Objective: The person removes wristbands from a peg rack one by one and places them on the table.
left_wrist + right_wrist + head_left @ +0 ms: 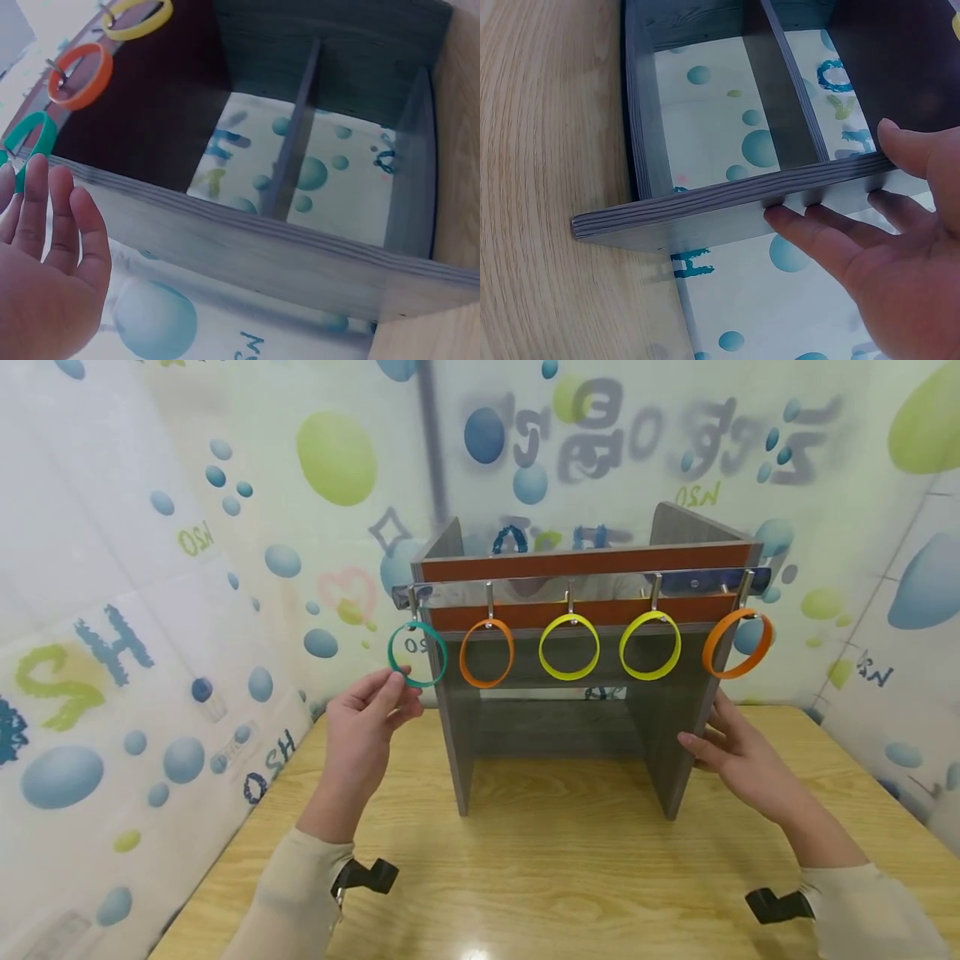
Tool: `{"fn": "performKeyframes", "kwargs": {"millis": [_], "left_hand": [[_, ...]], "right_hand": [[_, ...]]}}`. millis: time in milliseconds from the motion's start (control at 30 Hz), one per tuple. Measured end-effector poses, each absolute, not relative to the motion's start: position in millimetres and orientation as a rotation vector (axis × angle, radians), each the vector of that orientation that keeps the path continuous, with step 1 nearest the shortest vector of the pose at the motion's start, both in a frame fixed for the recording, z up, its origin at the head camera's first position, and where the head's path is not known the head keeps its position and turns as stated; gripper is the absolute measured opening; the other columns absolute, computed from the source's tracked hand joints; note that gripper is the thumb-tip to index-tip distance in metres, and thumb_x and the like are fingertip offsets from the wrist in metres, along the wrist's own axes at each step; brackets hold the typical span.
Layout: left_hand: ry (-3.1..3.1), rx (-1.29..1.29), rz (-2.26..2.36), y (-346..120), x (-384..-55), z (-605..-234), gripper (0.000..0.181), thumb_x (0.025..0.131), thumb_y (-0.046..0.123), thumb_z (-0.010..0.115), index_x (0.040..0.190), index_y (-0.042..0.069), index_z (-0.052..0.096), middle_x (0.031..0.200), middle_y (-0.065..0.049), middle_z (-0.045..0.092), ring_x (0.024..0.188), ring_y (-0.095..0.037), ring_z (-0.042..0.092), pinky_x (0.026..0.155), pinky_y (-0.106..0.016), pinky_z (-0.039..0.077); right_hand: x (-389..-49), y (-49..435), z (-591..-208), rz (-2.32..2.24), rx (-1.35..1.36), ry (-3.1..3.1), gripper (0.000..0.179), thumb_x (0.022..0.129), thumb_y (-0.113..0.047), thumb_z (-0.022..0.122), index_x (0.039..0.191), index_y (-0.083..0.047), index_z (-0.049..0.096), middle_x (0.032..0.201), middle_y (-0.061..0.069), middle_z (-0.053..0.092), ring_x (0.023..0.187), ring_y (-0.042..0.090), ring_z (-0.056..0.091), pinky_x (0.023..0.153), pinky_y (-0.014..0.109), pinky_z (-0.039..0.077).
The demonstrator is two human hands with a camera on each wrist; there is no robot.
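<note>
My left hand [367, 714] pinches the lower edge of a green ring [391, 643] between thumb and fingertips. That ring hangs at the leftmost hook of a metal hook rail [528, 589]. In the left wrist view the green ring [46, 135] lies at the fingertips, the other fingers extended. My right hand [750, 768] holds the right side panel [678, 743] of a grey wooden shelf unit. The right wrist view has the thumb at the panel's front edge and the fingertips against its outer face, the hand [900, 247] spanning its thickness.
From the other hooks hang an orange ring [462, 652], two yellow rings, one in the middle [543, 647] and one beside it [624, 647], and another orange ring [763, 647] at the right end. The unit stands on a wooden table [555, 877] before a patterned curtain [255, 527].
</note>
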State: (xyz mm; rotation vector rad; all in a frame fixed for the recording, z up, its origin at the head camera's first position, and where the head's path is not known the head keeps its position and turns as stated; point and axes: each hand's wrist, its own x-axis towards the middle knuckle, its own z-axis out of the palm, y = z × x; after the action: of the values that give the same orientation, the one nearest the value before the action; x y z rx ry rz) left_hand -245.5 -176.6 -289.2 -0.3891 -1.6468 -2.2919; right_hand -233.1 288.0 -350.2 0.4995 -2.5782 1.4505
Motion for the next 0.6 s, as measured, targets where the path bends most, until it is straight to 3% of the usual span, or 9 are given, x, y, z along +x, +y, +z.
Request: {"fn": "performKeyframes", "kwargs": {"millis": [433,600], "left_hand": [[-1.544,-0.451,-2.301,-166.2,-229.5,-271.7,0.015,0.105,0.014,0.069,0.111,0.008,0.081,0.081,0.002,0.080,0.072,-0.011,0.075,0.081,-0.028,0.066],[-1.657,-0.480,-2.282,-159.4,-224.8,-276.4,0.016,0.106,0.012,0.066,0.106,0.013,0.082,0.079,0.003,0.079,0.067,-0.012,0.073,0.082,-0.029,0.066]], "right_hand": [[-233.2,286.2,-348.3,1.450,0.485,-2.579,0.086,0.112,-0.025,0.058,0.167,-0.052,-0.002,0.174,0.025,0.025,0.148,0.065,0.037,0.091,0.040,0.066],[-231.8,286.4,-349.6,1.456,0.494,-2.573,0.086,0.112,-0.025,0.057,0.167,-0.053,-0.003,0.175,0.025,0.024,0.149,0.065,0.035,0.093,0.043,0.065]]}}
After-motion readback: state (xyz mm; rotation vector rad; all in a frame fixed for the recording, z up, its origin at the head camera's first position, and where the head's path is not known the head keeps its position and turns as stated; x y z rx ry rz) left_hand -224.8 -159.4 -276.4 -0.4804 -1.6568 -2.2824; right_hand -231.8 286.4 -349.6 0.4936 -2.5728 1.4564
